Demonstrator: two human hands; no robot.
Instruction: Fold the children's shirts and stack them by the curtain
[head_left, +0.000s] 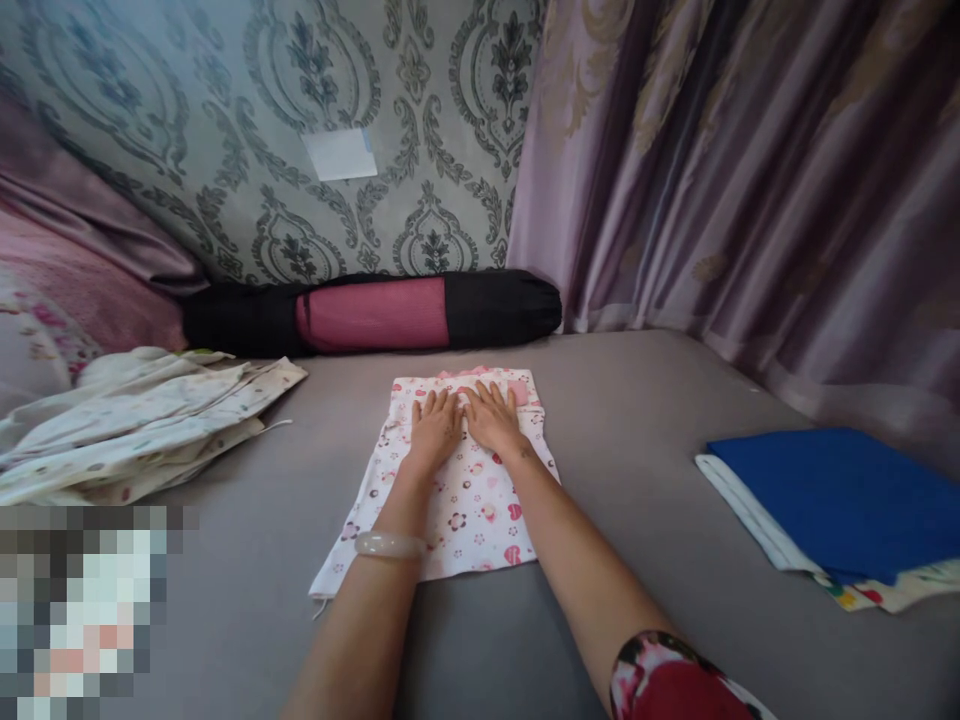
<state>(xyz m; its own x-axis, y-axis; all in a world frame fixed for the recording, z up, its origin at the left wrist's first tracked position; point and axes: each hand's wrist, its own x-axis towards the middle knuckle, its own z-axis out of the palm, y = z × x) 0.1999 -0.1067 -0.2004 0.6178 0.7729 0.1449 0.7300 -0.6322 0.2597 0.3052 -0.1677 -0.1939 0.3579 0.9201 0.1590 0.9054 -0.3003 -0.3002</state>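
A white garment with pink and red prints of hearts and flowers lies folded on the grey bed sheet. A bit of pink trim shows along its far edge, and a thin string hangs from its near left corner. On the far part of the cloth, my left hand lies flat with its fingers spread. My right hand rests palm down just beside it, fingers also spread. Neither hand grips anything. The cloth directly beneath both palms is hidden.
To the left lies a loose pile of patterned white clothes. Folded cloths with a blue one on top sit at the right. A long black and pink bag lies against the wall. A purple curtain hangs at the right.
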